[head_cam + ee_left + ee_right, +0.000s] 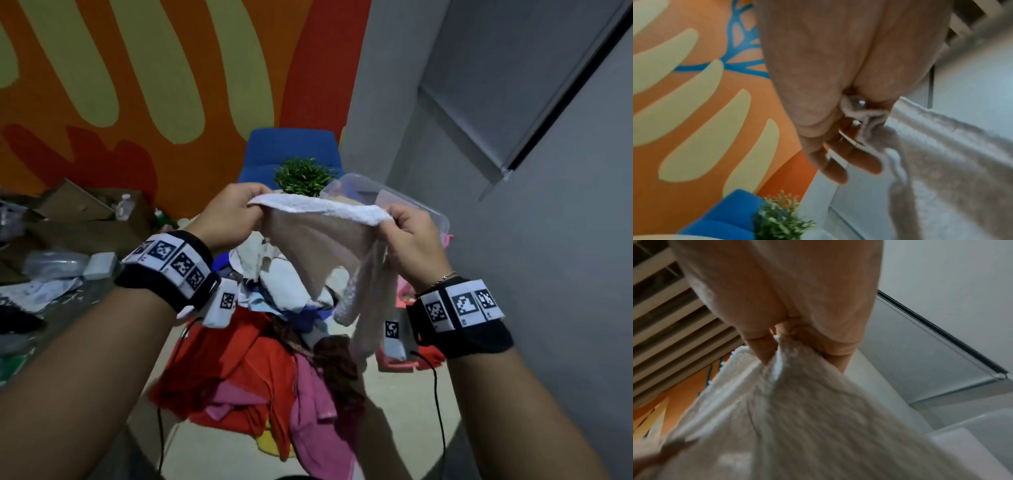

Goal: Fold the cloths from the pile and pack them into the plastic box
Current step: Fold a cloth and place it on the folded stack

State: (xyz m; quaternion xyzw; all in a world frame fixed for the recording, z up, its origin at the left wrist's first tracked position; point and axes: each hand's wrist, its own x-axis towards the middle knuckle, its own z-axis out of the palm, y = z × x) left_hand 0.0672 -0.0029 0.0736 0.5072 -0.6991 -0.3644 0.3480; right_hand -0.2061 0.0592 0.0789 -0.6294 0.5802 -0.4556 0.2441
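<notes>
A white terry cloth (318, 236) hangs in the air between both hands, its top edge stretched level. My left hand (233, 212) pinches the left corner, and in the left wrist view the fingers (838, 162) curl round the cloth (941, 154). My right hand (407, 233) pinches the right corner, where the cloth (797, 410) bunches under the fingers (764, 350). Below lies the pile of cloths (274, 359) in red, pink, white and brown. The clear plastic box (404, 202) stands behind the held cloth, partly hidden by it.
A small green plant (303, 176) and a blue chair (291, 150) stand beyond the pile. Cardboard and clutter (68, 222) fill the left side. A grey wall (548, 240) runs along the right. A pink basket (407, 359) sits under my right wrist.
</notes>
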